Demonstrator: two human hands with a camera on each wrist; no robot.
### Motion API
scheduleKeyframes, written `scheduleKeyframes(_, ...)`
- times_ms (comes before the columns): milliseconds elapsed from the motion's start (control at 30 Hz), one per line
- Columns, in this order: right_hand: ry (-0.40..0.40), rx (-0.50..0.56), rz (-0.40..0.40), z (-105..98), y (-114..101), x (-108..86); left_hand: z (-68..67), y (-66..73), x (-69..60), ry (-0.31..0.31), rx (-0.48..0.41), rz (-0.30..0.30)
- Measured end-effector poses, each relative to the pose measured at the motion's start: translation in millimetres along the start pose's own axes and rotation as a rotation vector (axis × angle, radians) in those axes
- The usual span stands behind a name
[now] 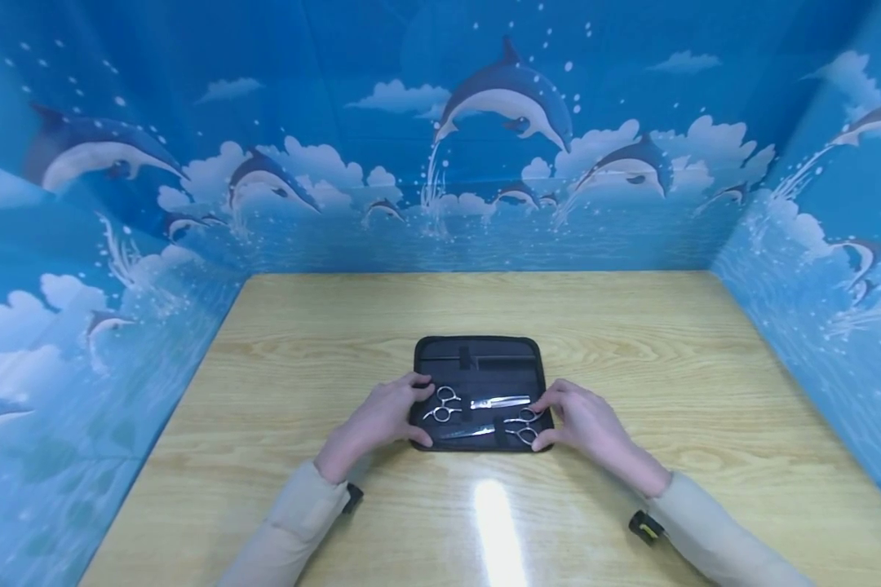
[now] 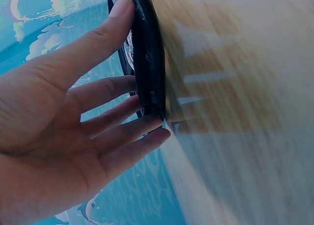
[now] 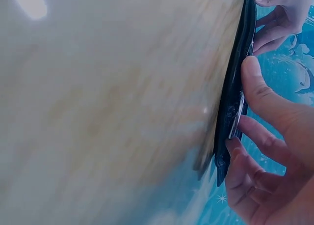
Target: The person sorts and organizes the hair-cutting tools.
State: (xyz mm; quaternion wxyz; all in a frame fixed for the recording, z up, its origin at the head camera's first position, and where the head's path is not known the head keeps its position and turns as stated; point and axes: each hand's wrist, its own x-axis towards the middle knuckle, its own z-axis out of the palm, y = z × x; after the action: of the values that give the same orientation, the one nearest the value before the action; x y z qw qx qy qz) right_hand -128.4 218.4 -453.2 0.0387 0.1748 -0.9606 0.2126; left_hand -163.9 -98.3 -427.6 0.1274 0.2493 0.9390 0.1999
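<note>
The person wears a pale beige left sleeve (image 1: 289, 522) and matching right sleeve (image 1: 712, 526), a black left-wrist device (image 1: 353, 498) and a black right-wrist device (image 1: 645, 527) marked yellow-green.

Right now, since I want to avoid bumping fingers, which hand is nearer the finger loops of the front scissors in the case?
Right. The right hand is right at the finger loops; the left hand is at the case's opposite end, near the blade tip.
</note>
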Motion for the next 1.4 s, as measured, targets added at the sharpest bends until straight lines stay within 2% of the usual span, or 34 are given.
scheduleKeyframes(300, -0.005, -0.087, -0.057, 0.0, -3.2, 8.5, 1.8, -1.6, 0.7, 0.002, 0.0, -0.003)
scheduleKeyframes(433, -0.029, -0.085, -0.08, -2.0, -3.0, 10.2, 2.1, -1.6, 1.0, 0.001, 0.003, -0.003)
scheduleKeyframes(700, -0.065, -0.068, -0.081, -3.2, 0.6, 8.3, 2.3, -0.5, 1.6, -0.007, 0.008, -0.005)
scheduleKeyframes(1200, -0.08, -0.123, -0.121, -2.6, -3.5, 8.7, 1.5, 0.2, 0.7, -0.008, -0.004, -0.037)
scheduleKeyframes(1400, -0.089, -0.151, -0.119, -4.2, -3.4, 8.3, 0.9, -2.8, 3.3, -0.017, -0.016, -0.022)
